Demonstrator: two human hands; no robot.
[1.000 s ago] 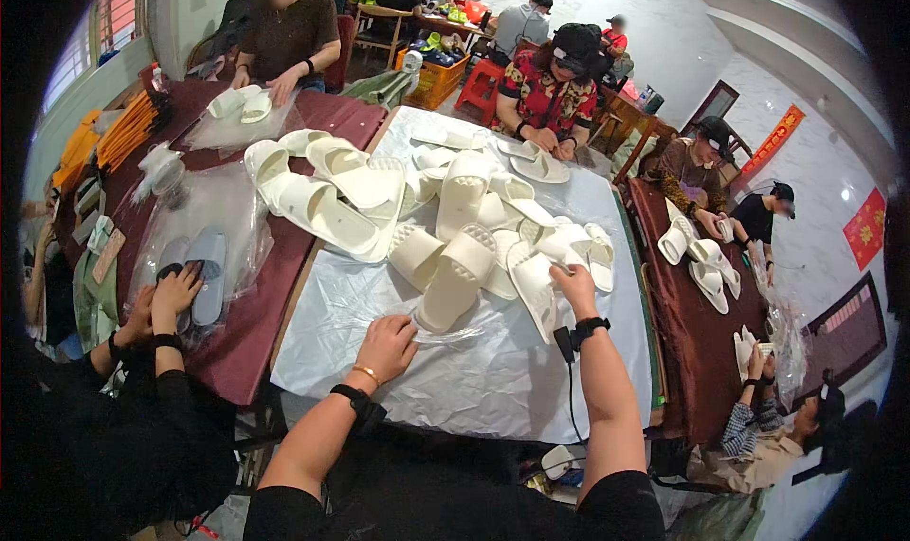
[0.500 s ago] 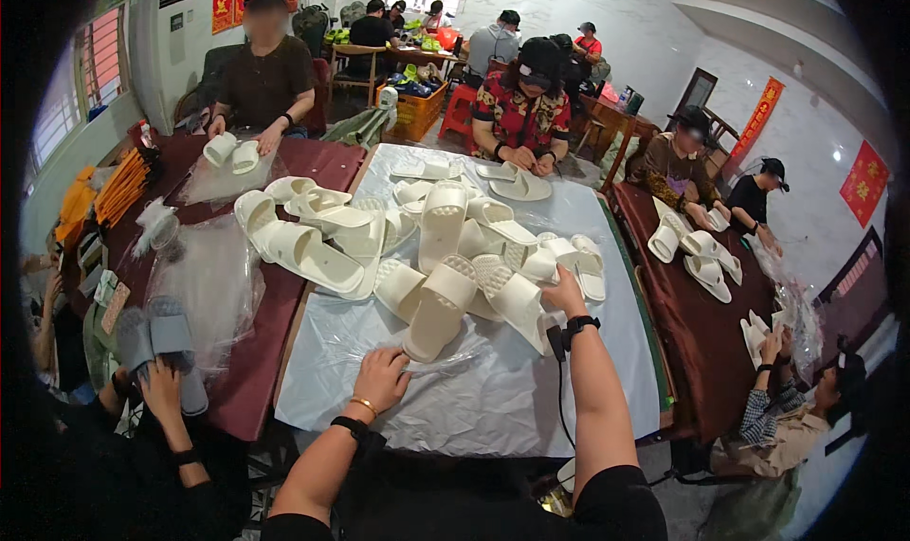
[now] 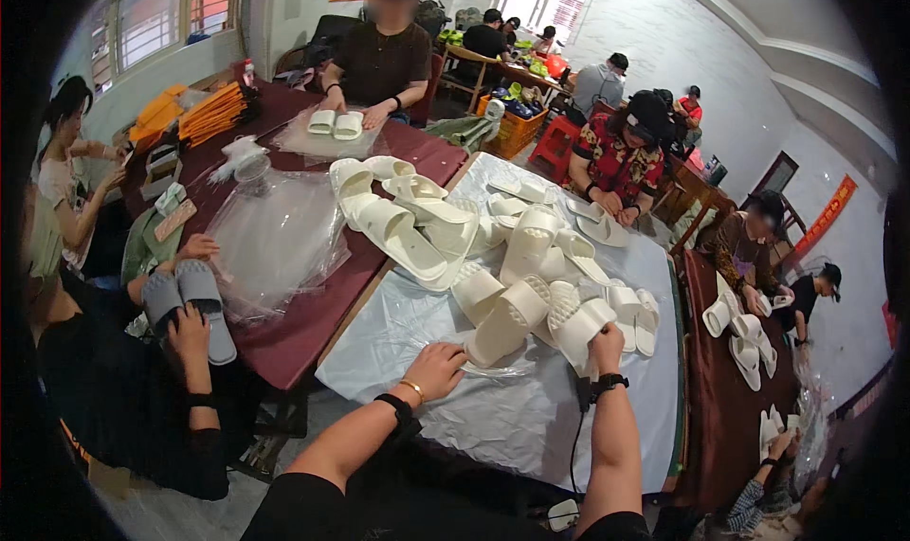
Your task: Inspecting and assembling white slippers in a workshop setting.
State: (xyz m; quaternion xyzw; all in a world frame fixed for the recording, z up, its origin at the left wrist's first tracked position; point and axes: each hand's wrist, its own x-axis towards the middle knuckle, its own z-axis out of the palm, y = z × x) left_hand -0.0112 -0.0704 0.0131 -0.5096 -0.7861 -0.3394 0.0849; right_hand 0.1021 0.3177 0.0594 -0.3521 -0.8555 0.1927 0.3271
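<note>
A pile of cream-white slide slippers (image 3: 535, 241) with bumpy footbeds lies on the table in front of me. At its near right edge, my right hand (image 3: 607, 345) grips the side of a white slipper (image 3: 576, 334), its thumb and fingers partly hidden. My left hand (image 3: 437, 370) rests low at the near edge of the pile, fingers bent onto a clear plastic bag (image 3: 500, 371). Just beyond those fingertips another white slipper (image 3: 502, 328) lies on the bag, sole down.
White sheeting (image 3: 379, 337) covers my table. Left of it, a dark red table (image 3: 284, 351) holds clear bags (image 3: 275, 243) and orange packets (image 3: 210, 113). A neighbour on the left handles grey slippers (image 3: 206, 299). Across from me sits a person in a patterned shirt (image 3: 616, 170). A black cable (image 3: 575, 441) hangs by my right wrist.
My view has swung left, so the scene sits farther right. My right hand has come nearer with its slipper, pulled out from the pile's edge. My left hand stays by the plastic.
</note>
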